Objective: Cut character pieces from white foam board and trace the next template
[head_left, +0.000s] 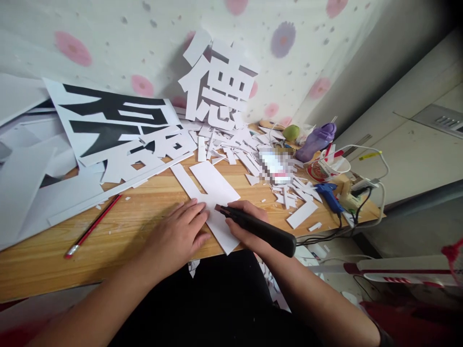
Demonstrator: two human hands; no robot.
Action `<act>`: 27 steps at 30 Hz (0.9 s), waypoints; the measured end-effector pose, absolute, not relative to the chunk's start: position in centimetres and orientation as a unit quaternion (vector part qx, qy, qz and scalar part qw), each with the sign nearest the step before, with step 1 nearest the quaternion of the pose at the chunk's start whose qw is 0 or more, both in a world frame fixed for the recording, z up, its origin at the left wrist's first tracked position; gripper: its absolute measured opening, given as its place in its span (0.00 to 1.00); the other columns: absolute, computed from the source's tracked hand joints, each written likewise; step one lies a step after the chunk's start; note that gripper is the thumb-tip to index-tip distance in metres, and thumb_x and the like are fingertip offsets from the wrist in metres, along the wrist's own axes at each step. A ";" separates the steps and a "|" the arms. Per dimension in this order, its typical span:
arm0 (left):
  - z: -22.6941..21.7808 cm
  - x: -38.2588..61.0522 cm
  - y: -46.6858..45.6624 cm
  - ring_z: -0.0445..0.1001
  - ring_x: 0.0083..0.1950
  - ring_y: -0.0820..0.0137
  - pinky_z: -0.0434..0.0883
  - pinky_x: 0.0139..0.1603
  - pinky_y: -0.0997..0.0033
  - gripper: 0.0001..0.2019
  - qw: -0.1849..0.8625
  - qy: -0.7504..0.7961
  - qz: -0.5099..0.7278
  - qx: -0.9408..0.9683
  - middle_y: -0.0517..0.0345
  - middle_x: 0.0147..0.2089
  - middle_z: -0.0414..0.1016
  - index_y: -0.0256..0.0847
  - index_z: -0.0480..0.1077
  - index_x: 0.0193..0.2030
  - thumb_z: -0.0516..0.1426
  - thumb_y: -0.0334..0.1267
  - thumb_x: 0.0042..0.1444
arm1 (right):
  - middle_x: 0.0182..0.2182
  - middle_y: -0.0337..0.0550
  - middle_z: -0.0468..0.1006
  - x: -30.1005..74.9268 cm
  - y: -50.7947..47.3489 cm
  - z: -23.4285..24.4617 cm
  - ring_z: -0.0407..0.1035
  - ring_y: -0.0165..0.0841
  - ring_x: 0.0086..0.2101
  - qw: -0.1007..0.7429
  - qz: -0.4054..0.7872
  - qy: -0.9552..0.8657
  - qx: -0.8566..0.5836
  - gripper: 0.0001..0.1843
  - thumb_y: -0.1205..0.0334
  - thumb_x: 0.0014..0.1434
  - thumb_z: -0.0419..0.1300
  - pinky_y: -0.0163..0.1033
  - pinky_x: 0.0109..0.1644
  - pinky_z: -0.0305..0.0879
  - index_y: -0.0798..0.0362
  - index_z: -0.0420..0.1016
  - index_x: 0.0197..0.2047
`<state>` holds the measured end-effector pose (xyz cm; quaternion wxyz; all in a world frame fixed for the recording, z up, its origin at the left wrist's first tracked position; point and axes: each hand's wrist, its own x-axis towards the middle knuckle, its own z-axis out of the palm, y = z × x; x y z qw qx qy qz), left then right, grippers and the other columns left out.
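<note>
My right hand (249, 217) is closed around a small black hair straightener (267, 231), with its copper-coloured tip pointing left over a piece of white board (221, 226). A cord runs from its rear end to the right. My left hand (186, 226) lies flat on the table, fingers together and stretched out. Its fingertips touch the left edge of the white board. Just beyond lie a wider white panel (213, 180) and a narrow white strip (187, 180), close to the piece between my hands.
A cut-out white character (220, 86) leans on the flowered wall. White scraps (235, 144) cover the table's back. A red pencil (94, 224) and black-printed sheet (115, 120) lie left. To the right are a blurred bright object (275, 165), purple bottle (316, 140) and blue glue gun (329, 195).
</note>
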<state>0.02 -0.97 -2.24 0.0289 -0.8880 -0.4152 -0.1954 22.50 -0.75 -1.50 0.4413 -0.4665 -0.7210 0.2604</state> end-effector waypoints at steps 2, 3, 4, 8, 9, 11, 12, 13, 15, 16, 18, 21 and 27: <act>-2.1 0.1 -0.9 0.68 0.64 0.48 0.66 0.63 0.45 0.19 0.036 -0.414 -0.198 -0.888 0.39 0.60 0.73 0.33 0.72 0.55 0.56 0.42 0.62 | 0.36 0.41 0.82 22.3 -0.9 -1.6 0.77 0.35 0.35 0.439 0.251 -0.725 -0.467 0.14 0.58 0.54 0.66 0.40 0.41 0.73 0.48 0.75 0.45; -2.1 0.1 -0.9 0.68 0.63 0.48 0.67 0.62 0.45 0.18 0.038 -0.412 -0.199 -0.888 0.39 0.60 0.73 0.33 0.73 0.54 0.56 0.42 0.62 | 0.36 0.40 0.82 22.3 -0.9 -1.5 0.77 0.35 0.35 0.436 0.250 -0.728 -0.466 0.14 0.58 0.54 0.66 0.40 0.40 0.74 0.48 0.75 0.45; -2.1 0.1 -0.9 0.68 0.63 0.48 0.67 0.62 0.46 0.18 0.039 -0.411 -0.202 -0.888 0.39 0.59 0.73 0.33 0.73 0.54 0.56 0.42 0.62 | 0.35 0.40 0.82 22.2 -0.9 -1.4 0.77 0.35 0.34 0.433 0.251 -0.730 -0.465 0.13 0.59 0.54 0.66 0.39 0.40 0.74 0.48 0.75 0.44; -2.2 0.2 -1.0 0.67 0.64 0.50 0.67 0.63 0.46 0.18 0.025 -0.415 -0.206 -0.886 0.42 0.60 0.73 0.36 0.73 0.55 0.55 0.43 0.63 | 0.35 0.41 0.82 22.1 -0.9 -0.7 0.77 0.35 0.34 0.427 0.253 -0.735 -0.462 0.13 0.61 0.54 0.65 0.39 0.40 0.74 0.48 0.75 0.44; -2.3 0.2 -1.0 0.67 0.64 0.49 0.67 0.63 0.45 0.18 0.023 -0.416 -0.203 -0.886 0.42 0.60 0.73 0.36 0.72 0.55 0.55 0.43 0.63 | 0.35 0.41 0.82 22.1 -0.9 -0.6 0.77 0.35 0.34 0.426 0.253 -0.736 -0.462 0.13 0.61 0.54 0.65 0.39 0.40 0.74 0.49 0.75 0.44; -2.3 0.2 -1.0 0.67 0.64 0.48 0.67 0.63 0.44 0.19 0.023 -0.417 -0.198 -0.887 0.42 0.60 0.73 0.35 0.72 0.56 0.55 0.42 0.63 | 0.35 0.41 0.82 22.0 -0.9 -0.5 0.77 0.34 0.34 0.425 0.251 -0.738 -0.460 0.13 0.61 0.54 0.65 0.39 0.40 0.74 0.49 0.75 0.44; -2.3 0.2 -1.0 0.67 0.65 0.48 0.66 0.63 0.44 0.19 0.021 -0.418 -0.196 -0.887 0.42 0.60 0.73 0.35 0.72 0.56 0.55 0.42 0.63 | 0.35 0.41 0.82 22.0 -0.9 -0.5 0.77 0.34 0.33 0.425 0.248 -0.741 -0.458 0.12 0.61 0.54 0.65 0.39 0.40 0.74 0.49 0.75 0.44; -2.3 0.2 -1.0 0.66 0.65 0.49 0.66 0.63 0.44 0.18 0.019 -0.420 -0.196 -0.886 0.42 0.61 0.73 0.36 0.72 0.56 0.55 0.42 0.62 | 0.35 0.41 0.82 22.0 -0.9 -0.6 0.77 0.34 0.33 0.424 0.243 -0.744 -0.455 0.12 0.61 0.54 0.64 0.39 0.40 0.74 0.49 0.75 0.44; -2.3 0.2 -1.1 0.66 0.65 0.49 0.66 0.64 0.43 0.18 0.016 -0.423 -0.197 -0.885 0.43 0.61 0.73 0.37 0.72 0.56 0.55 0.42 0.62 | 0.35 0.41 0.82 22.1 -0.9 -0.7 0.77 0.34 0.33 0.423 0.230 -0.752 -0.451 0.12 0.61 0.55 0.64 0.39 0.39 0.75 0.48 0.75 0.44; -2.2 0.2 -1.1 0.66 0.65 0.49 0.66 0.63 0.43 0.18 0.016 -0.423 -0.196 -0.885 0.43 0.61 0.73 0.37 0.72 0.56 0.55 0.42 0.62 | 0.34 0.41 0.82 22.1 -0.9 -0.7 0.77 0.34 0.33 0.424 0.224 -0.754 -0.449 0.12 0.61 0.55 0.64 0.39 0.39 0.74 0.48 0.75 0.44; -2.1 0.2 -1.1 0.67 0.64 0.48 0.66 0.63 0.43 0.18 0.023 -0.420 -0.192 -0.887 0.42 0.60 0.73 0.36 0.72 0.56 0.55 0.41 0.62 | 0.34 0.41 0.82 22.1 -0.9 -0.8 0.77 0.33 0.32 0.430 0.216 -0.758 -0.440 0.12 0.62 0.55 0.64 0.38 0.38 0.74 0.49 0.75 0.44; -1.9 0.2 -1.1 0.67 0.64 0.48 0.67 0.62 0.43 0.19 0.031 -0.416 -0.183 -0.890 0.41 0.60 0.73 0.34 0.72 0.56 0.55 0.42 0.62 | 0.34 0.41 0.82 22.1 -0.9 -0.8 0.76 0.32 0.31 0.431 0.216 -0.762 -0.431 0.12 0.62 0.55 0.64 0.37 0.38 0.74 0.49 0.74 0.44; -2.1 0.2 -1.1 0.66 0.65 0.48 0.66 0.63 0.41 0.18 0.012 -0.424 -0.193 -0.885 0.42 0.60 0.73 0.37 0.72 0.56 0.55 0.41 0.62 | 0.34 0.41 0.82 22.2 -0.8 -0.8 0.76 0.34 0.32 0.418 0.216 -0.767 -0.436 0.12 0.62 0.56 0.63 0.39 0.38 0.74 0.48 0.75 0.45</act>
